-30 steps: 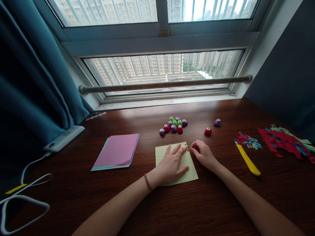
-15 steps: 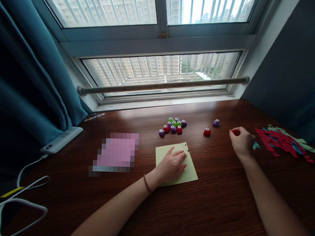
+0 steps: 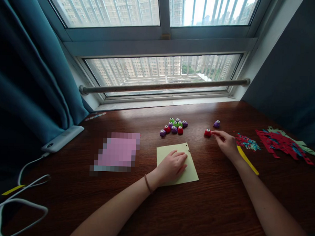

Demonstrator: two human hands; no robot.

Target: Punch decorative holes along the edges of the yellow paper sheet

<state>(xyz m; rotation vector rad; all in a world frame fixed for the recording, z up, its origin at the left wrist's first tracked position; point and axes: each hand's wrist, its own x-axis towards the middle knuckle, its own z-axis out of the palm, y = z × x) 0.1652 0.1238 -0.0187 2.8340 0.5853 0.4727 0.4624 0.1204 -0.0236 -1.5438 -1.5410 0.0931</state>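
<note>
My left hand (image 3: 172, 167) lies flat with its fingers stretched on a pale yellow square of paper (image 3: 190, 172). A few small dark punched marks show near the paper's upper right corner. To the right, my right hand (image 3: 226, 143) pinches at the right side of a small red craft punch (image 3: 207, 133) standing on the table. A purple craft punch (image 3: 216, 124) stands just behind it. Beyond the paper, several more red, purple and green craft punches (image 3: 174, 129) are grouped close together.
Red and blue paper bits (image 3: 248, 142) and a yellow strip (image 3: 249, 161) lie beside my right forearm. Cut paper strips (image 3: 280, 144) are piled farther right. A blurred pink patch (image 3: 118, 151), a white power strip (image 3: 63, 139) and its cable (image 3: 25, 200) are at left.
My right hand has moved left from beside the paper bits to the red craft punch, uncovering the bits and the yellow strip. My left hand stays on the paper.
</note>
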